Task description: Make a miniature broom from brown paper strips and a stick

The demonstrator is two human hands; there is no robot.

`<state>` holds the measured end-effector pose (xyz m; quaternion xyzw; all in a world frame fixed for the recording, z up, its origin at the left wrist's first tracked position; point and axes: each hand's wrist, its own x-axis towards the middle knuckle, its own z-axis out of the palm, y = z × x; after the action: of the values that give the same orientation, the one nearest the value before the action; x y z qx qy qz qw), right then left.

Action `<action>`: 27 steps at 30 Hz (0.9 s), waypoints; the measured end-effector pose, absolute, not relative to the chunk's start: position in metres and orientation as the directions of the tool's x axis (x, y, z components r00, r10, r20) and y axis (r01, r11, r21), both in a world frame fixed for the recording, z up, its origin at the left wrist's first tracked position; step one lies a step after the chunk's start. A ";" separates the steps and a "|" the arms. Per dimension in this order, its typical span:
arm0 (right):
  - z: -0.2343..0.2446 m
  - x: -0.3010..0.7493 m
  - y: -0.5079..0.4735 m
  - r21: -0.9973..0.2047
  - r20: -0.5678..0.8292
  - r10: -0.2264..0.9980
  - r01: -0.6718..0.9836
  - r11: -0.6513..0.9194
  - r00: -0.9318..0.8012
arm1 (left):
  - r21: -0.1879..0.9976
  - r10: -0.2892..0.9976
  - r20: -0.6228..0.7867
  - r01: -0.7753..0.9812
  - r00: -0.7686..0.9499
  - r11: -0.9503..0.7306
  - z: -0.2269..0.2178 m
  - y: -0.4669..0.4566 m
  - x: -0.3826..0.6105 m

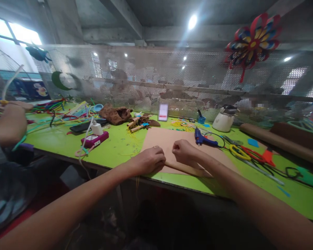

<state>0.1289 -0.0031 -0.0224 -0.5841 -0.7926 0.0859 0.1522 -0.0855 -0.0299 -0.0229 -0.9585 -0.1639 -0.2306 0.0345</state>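
A flat pinkish-tan sheet [156, 139] lies on the green table in front of me. Along its near edge runs a narrow tan rolled strip [185, 168], slanting down to the right. My left hand [150, 160], with a ring on one finger, is closed over the strip's left end. My right hand [184, 151] is curled closed just above the sheet, to the right of the left hand; whatever its fingers hold, if anything, is hidden. Beyond the right hand a blue glue gun [205, 139] rests partly on the sheet.
Yellow-handled scissors [238, 152], red-orange handles and cables lie to the right, near a long brown roll [281, 144]. A purple power strip [95, 139] and brown cloth [116, 114] stand left. A phone [163, 111] faces me. Another person's arm [13, 121] is at far left.
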 end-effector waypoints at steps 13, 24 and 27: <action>-0.005 0.147 0.012 -0.475 -0.025 0.932 0.824 0.308 -0.363 | -0.133 0.229 0.425 0.310 0.876 -0.941 -0.022 -0.033 -0.087; -0.012 0.120 0.011 -0.412 0.230 0.865 0.761 0.501 -0.446 | -0.017 0.275 0.445 0.315 0.852 -0.949 -0.025 -0.034 -0.088; -0.019 0.113 0.010 -0.422 0.251 0.872 0.763 0.490 -0.421 | 0.109 0.349 0.444 0.337 0.825 -0.935 -0.025 -0.035 -0.089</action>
<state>0.1128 0.0101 -0.0185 -0.4902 -0.8339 0.1224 0.2222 -0.0891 -0.0347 -0.0247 -0.9552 -0.1794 -0.2351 -0.0130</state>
